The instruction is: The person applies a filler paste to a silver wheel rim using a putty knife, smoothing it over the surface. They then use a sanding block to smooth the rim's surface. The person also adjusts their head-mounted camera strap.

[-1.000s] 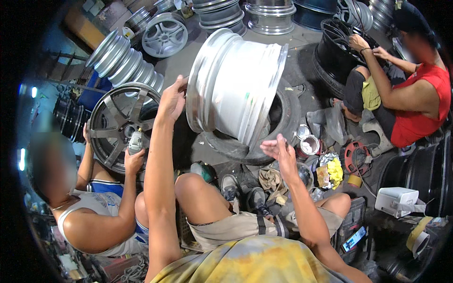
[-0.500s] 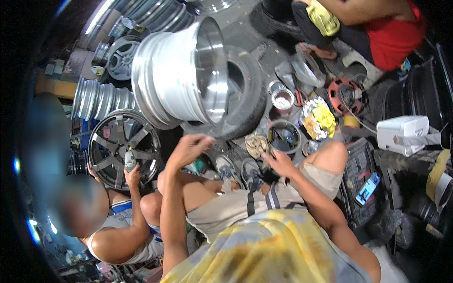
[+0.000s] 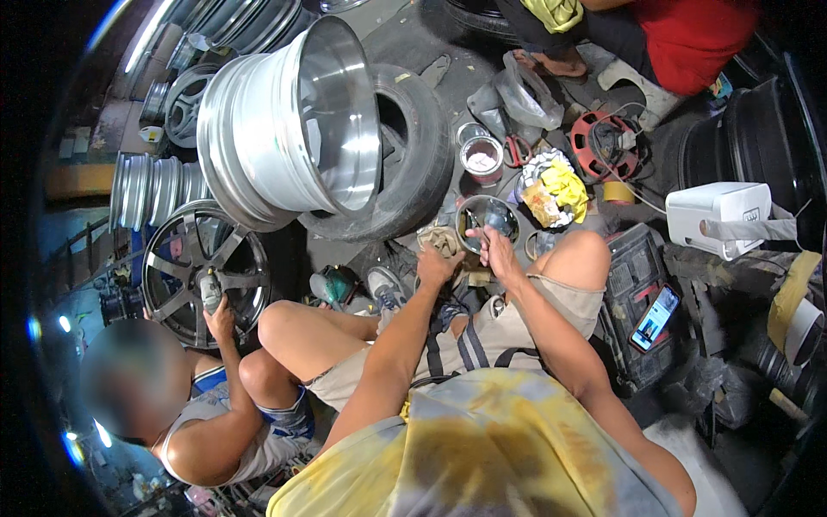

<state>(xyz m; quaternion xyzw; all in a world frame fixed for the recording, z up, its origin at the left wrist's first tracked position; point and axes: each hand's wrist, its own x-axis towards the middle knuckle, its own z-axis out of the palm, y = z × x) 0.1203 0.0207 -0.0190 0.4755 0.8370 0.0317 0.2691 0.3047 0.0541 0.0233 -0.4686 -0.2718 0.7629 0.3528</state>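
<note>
My left hand [image 3: 438, 264] is at the near edge of a crumpled tan rag [image 3: 441, 239], its fingers curled in against the cloth. Beside it, my right hand [image 3: 496, 250] is over the near rim of a round bowl [image 3: 465, 240], fingers stretched and partly apart, with nothing visible in them. Dark liquid or dark items fill the bowl; I cannot tell which. Beyond my left hand, a large silver wheel rim [image 3: 258, 129] rests tilted on a black tire [image 3: 435, 168].
An open can [image 3: 481, 164], red-handled scissors [image 3: 518, 151], foil with a yellow cloth [image 3: 564, 191] and a red cable reel [image 3: 603, 142] lie ahead. A phone [image 3: 655, 319] lies on a black case at right. At left, a co-worker holds a tool against a dark wheel [image 3: 177, 269].
My left hand has come down from beside the silver rim to the tan rag. My right hand has moved forward to the bowl's rim. The view has shifted slightly.
</note>
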